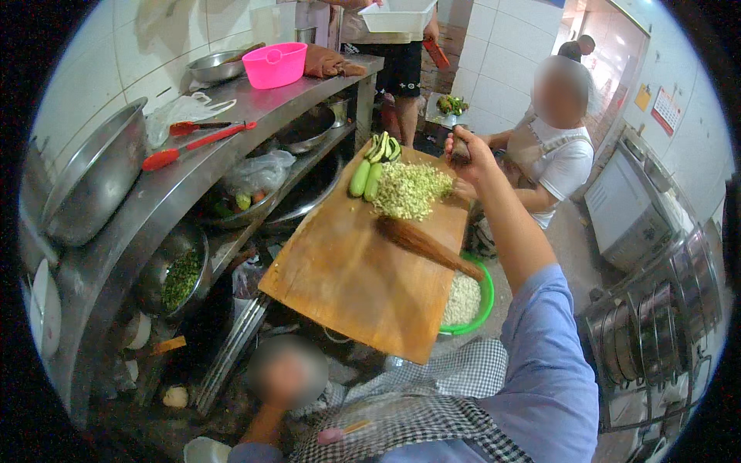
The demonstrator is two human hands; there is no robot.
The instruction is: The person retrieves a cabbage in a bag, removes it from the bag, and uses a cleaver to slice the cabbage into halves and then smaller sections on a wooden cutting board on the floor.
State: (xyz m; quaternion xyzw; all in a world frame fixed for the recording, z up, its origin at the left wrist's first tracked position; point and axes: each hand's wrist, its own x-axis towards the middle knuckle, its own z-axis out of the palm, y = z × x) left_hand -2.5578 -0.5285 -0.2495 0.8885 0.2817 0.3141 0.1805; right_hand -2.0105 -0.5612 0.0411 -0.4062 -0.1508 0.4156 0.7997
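My right hand point(472, 153) is raised above the far right part of a wooden cutting board point(347, 278), its fingers closed around a dark handle point(460, 147); what the handle belongs to is not clear. My left hand point(283, 373) is low at the left of my apron and blurred, so its fingers cannot be made out. A heap of chopped pale green vegetable point(411, 188) lies on the board. Beside it are green zucchini point(359, 178) and striped green pieces point(382, 147). A long brown wooden tool point(428, 246) lies across the board's right side.
A green basin point(489, 304) with white chopped food stands beneath the board's right edge. On the left runs a steel counter point(191, 168) with a pink basket point(275, 65), red tongs point(197, 143) and a large steel bowl point(95, 173). A co-worker point(556, 150) is at the board's far right; another person stands beyond.
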